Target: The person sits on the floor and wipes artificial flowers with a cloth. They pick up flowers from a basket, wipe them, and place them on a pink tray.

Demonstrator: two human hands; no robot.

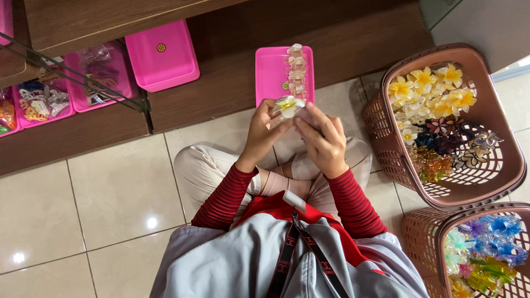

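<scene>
While seated on the floor: person holds one flower hair clip (289,105) up in both hands, above the knees, just in front of the pink tray (270,74).
Left hand (264,132): fingers curled narrow, pinching the clip from the left side.
Right hand (323,138): fingers bent close around the clip's right side, possibly on clear wrapping; exact grip hidden.
Tray: row of similar clips (296,69) lying along its right edge.
Brown basket (497,116): to the right, full of yellow, white and dark flower clips.
Second basket (425,232): lower right, blue and green clips.
Handling: looks light, stiff plastic, petals likely brittle; best held by the clip body under the flower, not by petal tips.
</scene>
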